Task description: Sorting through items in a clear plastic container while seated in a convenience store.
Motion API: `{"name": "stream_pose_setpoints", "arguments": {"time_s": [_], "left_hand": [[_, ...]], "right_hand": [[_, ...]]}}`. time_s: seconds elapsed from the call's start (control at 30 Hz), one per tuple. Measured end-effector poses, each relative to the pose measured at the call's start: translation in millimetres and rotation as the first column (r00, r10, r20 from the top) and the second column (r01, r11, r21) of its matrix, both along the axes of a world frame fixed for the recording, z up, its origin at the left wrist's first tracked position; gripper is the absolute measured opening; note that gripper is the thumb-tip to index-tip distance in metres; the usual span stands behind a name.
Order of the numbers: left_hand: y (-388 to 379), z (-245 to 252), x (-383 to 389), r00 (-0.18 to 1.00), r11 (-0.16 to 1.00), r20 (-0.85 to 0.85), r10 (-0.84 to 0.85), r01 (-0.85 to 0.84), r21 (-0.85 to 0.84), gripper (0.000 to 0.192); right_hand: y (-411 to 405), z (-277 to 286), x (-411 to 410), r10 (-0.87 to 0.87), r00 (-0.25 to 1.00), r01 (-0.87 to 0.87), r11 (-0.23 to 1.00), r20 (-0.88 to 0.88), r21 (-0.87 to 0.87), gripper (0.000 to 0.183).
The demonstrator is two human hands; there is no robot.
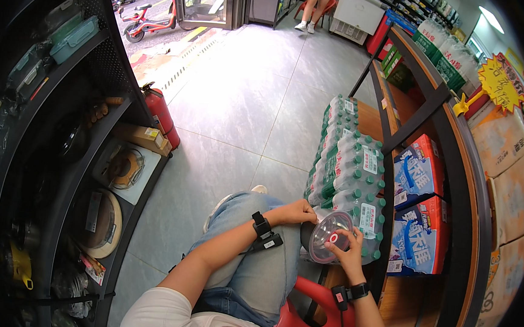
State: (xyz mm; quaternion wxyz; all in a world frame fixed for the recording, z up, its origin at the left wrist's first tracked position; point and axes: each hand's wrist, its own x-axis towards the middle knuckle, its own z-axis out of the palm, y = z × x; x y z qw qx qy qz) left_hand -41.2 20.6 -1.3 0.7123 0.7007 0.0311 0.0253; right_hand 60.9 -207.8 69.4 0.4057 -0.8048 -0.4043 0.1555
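A round container with a dark side and a clear lid is tilted beside my right knee. The lid has a red-and-white round button at its middle. My right hand grips the lid, thumb near the button and fingers over the rim. My left hand is curled at the container's far left edge, its fingertips pinched against it. Exactly what those fingertips pinch is too small to make out. Just behind the container stand shrink-wrapped packs of green-capped water bottles.
A red plastic stool is under me. To the right, a wood-and-black shelf holds blue-and-red boxes. The left black shelf bears cookware; a fire extinguisher stands at its end. A person is near a white chest freezer.
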Motion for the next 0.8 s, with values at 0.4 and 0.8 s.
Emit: {"name": "stream_pose_setpoints", "arguments": {"time_s": [0.4, 0.8], "left_hand": [[-5.6, 13.7, -3.2, 0.987, 0.994, 0.117, -0.108, 0.107, 0.009, 0.02], [-4.3, 5.9, 0.1, 0.996, 0.997, 0.034, -0.077, 0.077, 0.0, 0.021]], "right_hand": [[-0.7, -1.8, 5.4, 0.047, 0.998, -0.048, 0.999, -0.042, -0.014, 0.038], [-3.2, 1.0, 3.2, 0.08, 0.996, -0.078, 0.996, 0.038, -0.035, 0.04]]}}
